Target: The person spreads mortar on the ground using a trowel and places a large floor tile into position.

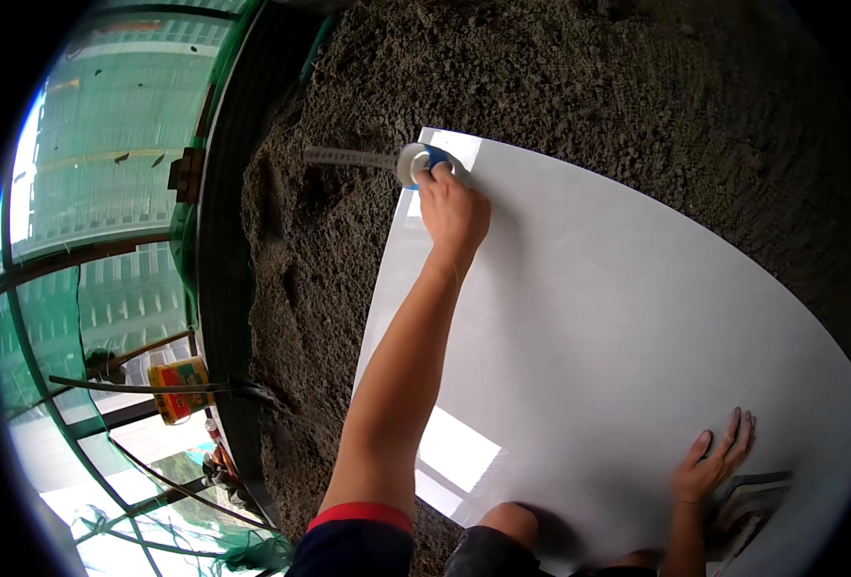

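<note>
My left hand [452, 207] is closed round a tape measure [412, 165] with a pale, blue-edged case. Its marked blade [348, 157] sticks out to the left, past the edge of a large glossy white tile [579, 317] and over rough grey mortar. The case sits at the tile's far left corner. My right hand [716, 464] lies on the tile near its lower right part, fingers stretched out, holding nothing. The left arm reaches up along the tile's left side.
Coarse grey mortar [579, 87] borders the tile at the far side and left. Beyond a dark edge on the left are green netting [127, 144], metal poles and a yellow and red bucket [181, 389]. My bent knee [510, 521] is at the tile's near edge.
</note>
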A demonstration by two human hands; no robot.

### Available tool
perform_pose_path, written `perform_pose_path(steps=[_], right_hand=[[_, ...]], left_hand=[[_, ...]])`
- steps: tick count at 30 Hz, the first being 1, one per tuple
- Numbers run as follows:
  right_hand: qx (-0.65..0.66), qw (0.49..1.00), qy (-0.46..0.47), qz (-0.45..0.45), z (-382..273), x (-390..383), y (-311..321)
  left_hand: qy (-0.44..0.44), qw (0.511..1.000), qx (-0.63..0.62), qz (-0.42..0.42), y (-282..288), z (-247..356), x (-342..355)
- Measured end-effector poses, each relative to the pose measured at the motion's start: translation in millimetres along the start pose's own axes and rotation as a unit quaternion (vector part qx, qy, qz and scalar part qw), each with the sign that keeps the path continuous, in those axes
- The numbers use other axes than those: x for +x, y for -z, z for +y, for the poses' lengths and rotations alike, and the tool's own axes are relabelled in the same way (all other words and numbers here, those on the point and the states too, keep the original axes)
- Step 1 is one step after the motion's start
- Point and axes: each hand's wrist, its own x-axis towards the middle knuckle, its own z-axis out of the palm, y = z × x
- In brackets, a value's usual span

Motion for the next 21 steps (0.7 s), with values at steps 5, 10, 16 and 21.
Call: perform_pose_path(steps=[5,10,16,21], right_hand=[[0.005,1.000,0.008,-0.006,6.1,6.6,2.5],[0.012,1.000,0.015,-0.018,8.6,6.0,0.9],[0.001,0.999,0.022,-0.025,10.0,3.1,1.5],[0.010,1.000,0.019,-0.016,8.3,2.0,2.5]], left_hand=[[0.029,0.999,-0.027,0.025,-9.6,36.7,-8.5],[0.023,0.998,0.050,0.010,-10.5,36.2,-7.2],[-0.147,0.983,0.003,0.108,-32.6,8.5,-4.6],[-0.260,0.931,0.114,0.228,-54.9,-31.8,-2.2]])
